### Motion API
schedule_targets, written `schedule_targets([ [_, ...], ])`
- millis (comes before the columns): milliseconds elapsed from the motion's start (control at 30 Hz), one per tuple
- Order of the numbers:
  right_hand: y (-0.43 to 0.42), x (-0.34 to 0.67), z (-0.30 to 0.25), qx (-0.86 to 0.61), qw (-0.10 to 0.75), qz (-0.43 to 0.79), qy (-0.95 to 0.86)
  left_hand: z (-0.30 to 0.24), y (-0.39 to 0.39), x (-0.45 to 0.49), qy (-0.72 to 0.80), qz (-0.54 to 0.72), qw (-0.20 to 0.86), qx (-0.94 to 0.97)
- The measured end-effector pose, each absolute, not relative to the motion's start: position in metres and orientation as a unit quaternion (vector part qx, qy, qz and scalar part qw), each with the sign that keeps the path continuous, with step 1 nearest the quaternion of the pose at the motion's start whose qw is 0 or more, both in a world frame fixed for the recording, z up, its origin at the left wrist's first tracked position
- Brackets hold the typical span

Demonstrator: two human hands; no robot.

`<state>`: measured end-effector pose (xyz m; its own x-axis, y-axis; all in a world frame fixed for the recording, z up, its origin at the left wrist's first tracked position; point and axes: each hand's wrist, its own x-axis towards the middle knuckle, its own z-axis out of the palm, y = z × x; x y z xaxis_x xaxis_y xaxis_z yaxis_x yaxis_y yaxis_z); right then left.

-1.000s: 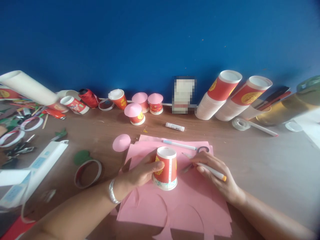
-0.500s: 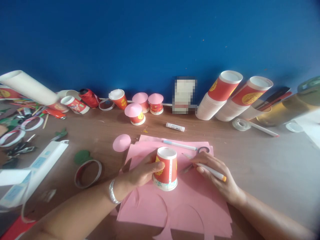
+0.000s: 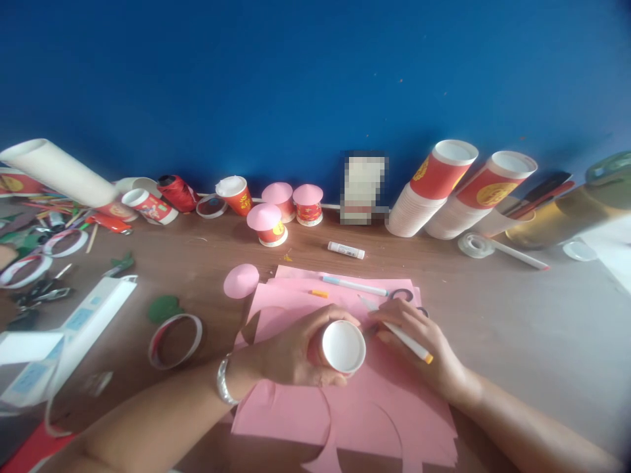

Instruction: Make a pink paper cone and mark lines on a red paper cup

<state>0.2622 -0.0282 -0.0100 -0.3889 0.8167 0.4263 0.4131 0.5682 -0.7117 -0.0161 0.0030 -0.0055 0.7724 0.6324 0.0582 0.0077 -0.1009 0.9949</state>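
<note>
My left hand (image 3: 296, 348) is wrapped round a red paper cup (image 3: 344, 346), held base-up over the pink paper sheets (image 3: 384, 414); only its white bottom shows. My right hand (image 3: 424, 345) grips a white pen (image 3: 401, 334) with an orange end, its tip pointing toward the cup. Rounded cut-outs mark the near edge of the pink paper. A second white pen (image 3: 355, 285), a small orange cap (image 3: 319, 293) and scissors handles (image 3: 401, 295) lie on the paper beyond my hands.
A pink paper disc (image 3: 241, 280), a glue stick (image 3: 346, 249) and a cut cup ring (image 3: 175, 330) lie nearby. Pink-topped cups (image 3: 267, 225) and stacked cups (image 3: 428, 187) line the blue wall. Clutter covers the left; a tape roll (image 3: 476, 244) sits right.
The left hand has shifted the cup right and toward me, so its white bottom now faces the camera. The right hand with the pen moved closer to it. An orange cap is uncovered.
</note>
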Motion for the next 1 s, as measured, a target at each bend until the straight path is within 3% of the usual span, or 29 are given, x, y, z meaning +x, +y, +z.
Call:
schedule_targets([
  [267, -0.035, 0.261, -0.018, -0.369, 0.322, 0.142, -0.86, -0.006, 0.0, -0.014, 0.216, 0.257, 0.58, 0.742],
  [400, -0.034, 0.262, -0.015, -0.367, 0.372, 0.158, -0.838, -0.003, 0.003, -0.014, 0.242, 0.261, 0.634, 0.687],
  [600, -0.03, 0.265, -0.01, -0.428, 0.443, 0.212, -0.759, -0.009, 0.01, -0.012, 0.246, 0.352, 0.804, 0.412],
  [1000, -0.047, 0.242, 0.024, -0.39, 0.478, 0.247, -0.747, -0.017, 0.013, -0.012, 0.257, 0.359, 0.818, 0.368],
])
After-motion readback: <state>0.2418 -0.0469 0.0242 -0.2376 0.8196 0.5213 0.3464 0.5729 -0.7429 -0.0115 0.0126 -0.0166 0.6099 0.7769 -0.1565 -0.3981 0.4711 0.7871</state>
